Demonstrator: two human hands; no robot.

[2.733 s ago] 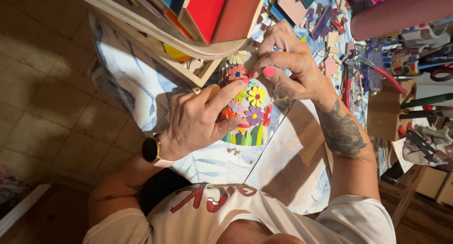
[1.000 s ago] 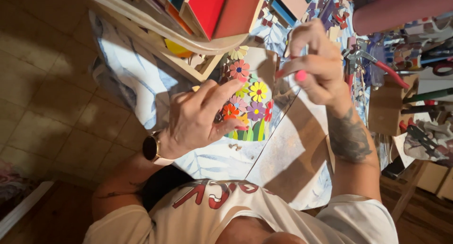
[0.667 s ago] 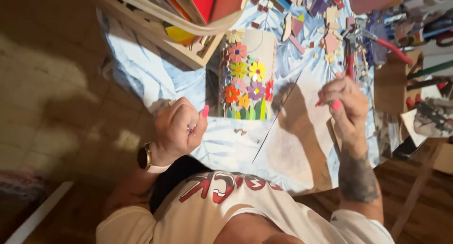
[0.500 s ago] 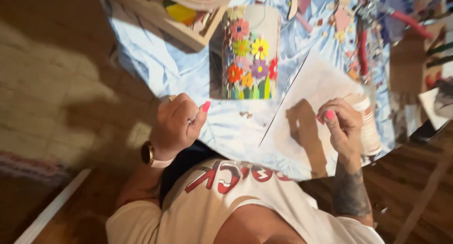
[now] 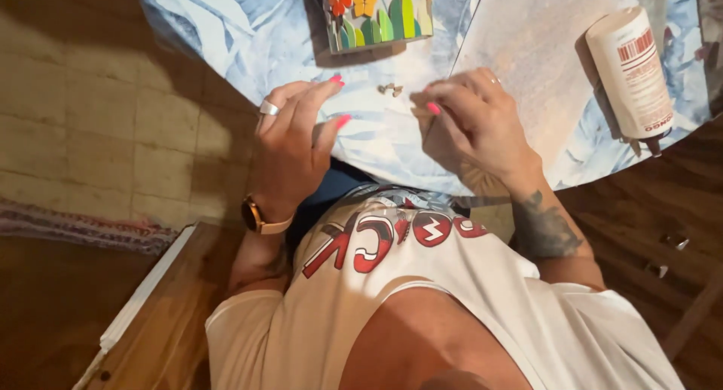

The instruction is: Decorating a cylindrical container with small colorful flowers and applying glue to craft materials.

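Left hand (image 5: 290, 145) hovers over the blue patterned cloth (image 5: 226, 28), fingers loosely spread, holding nothing. Right hand (image 5: 471, 122) sits just beside it, thumb and forefinger pressed together; can't tell if anything is pinched. Small bits (image 5: 390, 89) lie on the cloth between both hands. Flower mosaic piece (image 5: 376, 13) just beyond them, white bottle (image 5: 631, 70) lying well to the right.

Warm, dim light leaves the floor (image 5: 90, 134) and the wooden boards at the lower left in brown shadow, while the pale blue cloth on the tabletop (image 5: 226, 28) is the brightest area. The mosaic box (image 5: 376, 13) and the bottle (image 5: 629, 70) cast soft dark shadows. Both hands are slightly blurred, and the frame's corners darken.
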